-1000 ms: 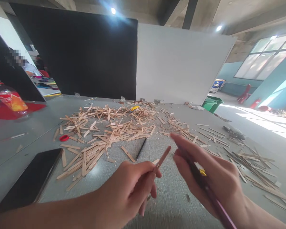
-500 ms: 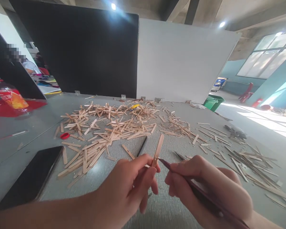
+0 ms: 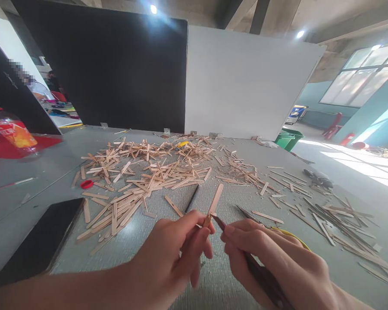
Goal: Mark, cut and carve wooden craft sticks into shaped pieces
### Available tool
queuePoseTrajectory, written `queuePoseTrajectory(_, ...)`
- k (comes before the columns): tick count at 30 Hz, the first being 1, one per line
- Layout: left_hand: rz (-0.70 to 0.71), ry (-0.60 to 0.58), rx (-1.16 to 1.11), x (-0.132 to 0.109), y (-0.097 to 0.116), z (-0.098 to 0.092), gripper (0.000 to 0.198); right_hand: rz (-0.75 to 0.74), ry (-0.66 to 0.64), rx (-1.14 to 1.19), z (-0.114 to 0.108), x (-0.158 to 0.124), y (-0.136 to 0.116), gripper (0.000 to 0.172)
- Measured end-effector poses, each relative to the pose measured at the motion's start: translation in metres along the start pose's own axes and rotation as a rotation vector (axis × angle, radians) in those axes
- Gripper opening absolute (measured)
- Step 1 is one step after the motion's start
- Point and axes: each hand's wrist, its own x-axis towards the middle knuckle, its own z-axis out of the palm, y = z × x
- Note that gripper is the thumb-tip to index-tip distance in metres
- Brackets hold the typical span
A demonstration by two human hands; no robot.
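My left hand (image 3: 181,245) is closed, pinching the lower end of a wooden craft stick (image 3: 215,199) between thumb and fingers. The stick leans upward, and a small notch or chip shows near its pinched end. My right hand (image 3: 271,258) is closed around dark, fine-pointed tweezers (image 3: 220,223), whose tip touches or nearly touches that spot. Whether the tips grip anything is too small to tell. Behind my right hand lies a tool with a dark pointed blade (image 3: 244,211) and a yellow handle (image 3: 292,236), partly hidden.
A large pile of craft sticks (image 3: 161,174) spreads over the grey table. Thin strips (image 3: 345,224) lie on the right, a black pen-like rod (image 3: 192,198) ahead. On the left are a phone (image 3: 39,241), red cap (image 3: 87,184) and drink bottle (image 3: 14,131). Upright panels (image 3: 132,73) stand behind.
My right hand has shifted slightly left and down with the tweezers, uncovering the yellow handle and a loose stick behind it. The left hand still holds the craft stick, almost in place.
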Motion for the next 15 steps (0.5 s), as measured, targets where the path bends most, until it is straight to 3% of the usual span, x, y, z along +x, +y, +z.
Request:
queuePoseTrajectory(3, -0.005, 0.001, -0.003, -0.0013, -0.0020, 0.0010, 0.039, -0.024, 0.019, 0.070, -0.0001, 0.0010, 0.0012, 0.025)
queuePoseTrajectory(8, -0.002, 0.013, -0.034, -0.0021, -0.0016, 0.0015, 0.038, 0.026, 0.005, 0.141, 0.0041, 0.0000, 0.0035, 0.020)
queuePoseTrajectory(15, -0.045, 0.013, -0.218, -0.0004, -0.0001, 0.0062, 0.034, 0.013, -0.053, 0.223, 0.0089, -0.0026, 0.0009, 0.022)
